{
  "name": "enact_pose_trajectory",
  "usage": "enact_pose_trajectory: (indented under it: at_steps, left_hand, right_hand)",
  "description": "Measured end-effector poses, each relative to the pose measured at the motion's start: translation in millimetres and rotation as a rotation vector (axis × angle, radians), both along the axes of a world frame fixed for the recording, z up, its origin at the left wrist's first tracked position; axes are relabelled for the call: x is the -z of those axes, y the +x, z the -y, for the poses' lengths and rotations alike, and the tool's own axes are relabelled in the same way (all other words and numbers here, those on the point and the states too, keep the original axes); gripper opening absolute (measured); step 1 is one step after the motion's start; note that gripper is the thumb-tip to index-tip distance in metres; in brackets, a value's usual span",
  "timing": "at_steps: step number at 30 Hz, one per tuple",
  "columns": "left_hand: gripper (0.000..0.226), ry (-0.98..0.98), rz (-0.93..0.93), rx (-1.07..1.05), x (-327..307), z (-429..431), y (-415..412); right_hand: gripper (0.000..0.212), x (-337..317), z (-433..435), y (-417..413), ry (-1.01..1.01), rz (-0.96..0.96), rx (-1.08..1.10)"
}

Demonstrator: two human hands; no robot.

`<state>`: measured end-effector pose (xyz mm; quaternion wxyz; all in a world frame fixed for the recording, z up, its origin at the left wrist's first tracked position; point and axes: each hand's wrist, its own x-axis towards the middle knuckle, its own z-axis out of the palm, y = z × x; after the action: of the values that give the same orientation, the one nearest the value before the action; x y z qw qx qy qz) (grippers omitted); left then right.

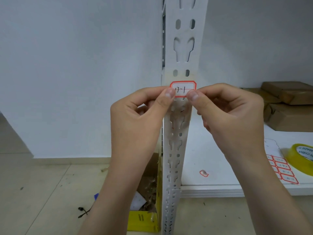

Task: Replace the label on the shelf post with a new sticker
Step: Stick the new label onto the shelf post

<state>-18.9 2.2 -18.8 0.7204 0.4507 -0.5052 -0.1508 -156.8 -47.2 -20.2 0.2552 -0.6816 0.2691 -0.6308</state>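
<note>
Both hands, left hand (140, 116) and right hand (227, 114), pinch the flimsy red-bordered sticker (183, 89) by its side edges against the shelf post (183, 48), likely creasing easily.

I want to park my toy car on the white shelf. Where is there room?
Bare shelf lies between the post and the right hand pinching the new sticker, behind the crumpled label. The right end is crowded: sticker sheet, tape roll, brown boxes.
</note>
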Motion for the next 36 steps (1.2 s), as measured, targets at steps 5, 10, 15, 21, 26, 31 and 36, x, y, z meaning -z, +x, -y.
enact_pose_trajectory:
  at_steps: [5,10,15,21,26,31,36]
  left_hand:
    - [0.013,-0.055,0.109,-0.132,0.1,3.3,-0.6]
    - [0.013,-0.082,0.119,-0.176,-3.1,4.3,-0.2]
    - [0.01,-0.066,0.053,-0.145,-4.7,1.6,-1.9]
    - [0.009,-0.045,0.006,-0.151,-2.8,3.3,-1.4]
    - [0.015,-0.017,-0.048,-0.158,-5.4,2.6,1.8]
    - [0.013,-0.008,-0.008,-0.127,-4.9,6.9,-1.7]
    - [0.011,-0.02,-0.01,-0.149,-4.2,10.3,-2.1]
  right_hand:
    - [0.018,-4.1,0.3,-0.7,-0.026,-0.007,0.002]
    - [0.021,-5.9,3.5,2.9,-0.05,0.009,0.001]
    - [0.016,-6.9,2.5,1.8,-0.152,-0.017,0.023]
    - [0.014,-5.0,4.6,3.1,-0.15,-0.009,0.031]
    - [0.015,-4.0,4.4,3.5,-0.099,0.029,0.003]
    - [0.014,-2.5,3.8,7.4,-0.073,0.023,0.023]
    - [0.014,-1.4,3.4,12.7,-0.044,0.039,0.068]
